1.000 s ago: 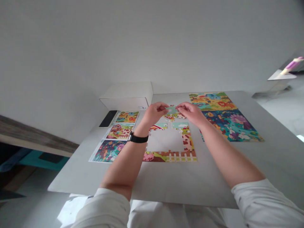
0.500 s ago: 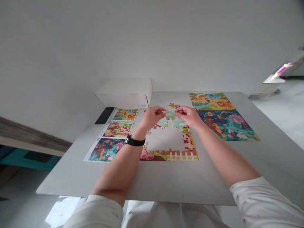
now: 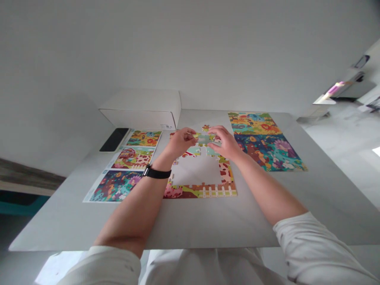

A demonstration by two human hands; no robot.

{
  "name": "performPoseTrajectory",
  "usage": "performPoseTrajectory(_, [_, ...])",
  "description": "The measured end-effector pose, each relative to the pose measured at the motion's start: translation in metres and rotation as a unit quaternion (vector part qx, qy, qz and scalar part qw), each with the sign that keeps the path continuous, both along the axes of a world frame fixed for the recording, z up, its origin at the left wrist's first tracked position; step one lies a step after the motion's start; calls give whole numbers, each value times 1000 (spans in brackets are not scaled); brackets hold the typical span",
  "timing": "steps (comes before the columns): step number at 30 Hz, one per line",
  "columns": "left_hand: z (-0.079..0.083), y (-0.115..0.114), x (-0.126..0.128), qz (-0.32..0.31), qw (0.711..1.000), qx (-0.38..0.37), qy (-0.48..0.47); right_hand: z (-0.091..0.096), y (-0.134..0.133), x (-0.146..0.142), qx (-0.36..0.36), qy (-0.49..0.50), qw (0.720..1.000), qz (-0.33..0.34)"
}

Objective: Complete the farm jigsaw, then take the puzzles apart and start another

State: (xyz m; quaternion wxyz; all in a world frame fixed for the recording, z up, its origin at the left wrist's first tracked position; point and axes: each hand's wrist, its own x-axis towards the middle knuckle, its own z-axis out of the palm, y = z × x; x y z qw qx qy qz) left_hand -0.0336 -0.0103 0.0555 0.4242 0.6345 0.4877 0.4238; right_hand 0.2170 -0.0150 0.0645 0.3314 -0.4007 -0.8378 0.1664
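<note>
A pale green jigsaw piece is between my two hands above the top edge of a partly joined farm puzzle. My left hand, with a black band on its wrist, pinches the piece at its left side. On the right, my right hand has its thumb and fingers spread apart beside the piece, not closed on it. The puzzle's border forms a ring with cows and a white fence around bare tabletop. Loose pieces lie behind the hands, one of them a small colourful piece; the others are partly hidden by my fingers.
A white box stands at the back left by the wall, with a dark phone in front. A sheet of three small pictures lies left of the puzzle. Two colourful picture boards lie at the right on the grey table.
My right hand's fingers have spread from a pinch on the pale green piece. My left hand stays at its left side. The whole view has shifted slightly.
</note>
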Motion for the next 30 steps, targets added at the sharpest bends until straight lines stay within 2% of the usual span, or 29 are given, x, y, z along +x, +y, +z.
performPoseTrajectory(3, [0, -1, 0, -3, 1000, -18, -11, 0, -1, 1, 36, -58, 997, 35])
performPoseTrajectory(7, [0, -2, 3, 6, 999, -48, -22, -4, 1, 1, 49, -98, 993, 44])
performPoseTrajectory(14, [-4, -3, 7, 18, 997, -75, 1, -9, 2, 1, 58, -92, 993, 55])
performPoseTrajectory(18, [-6, -4, 8, 61, 993, -15, 97, -15, 5, 2, 51, -101, 992, 52])
performPoseTrajectory(20, [-6, -5, 7, 93, 980, 41, 169, -19, 7, 3, 55, -95, 992, 55])
performPoseTrajectory(22, [-7, -6, 5, 96, 968, 73, 222, -24, 10, 4, 61, -90, 992, 61])
performPoseTrajectory(30, [-15, -7, 2, 43, 949, 11, 313, -40, 14, 5, 39, -157, 985, 65])
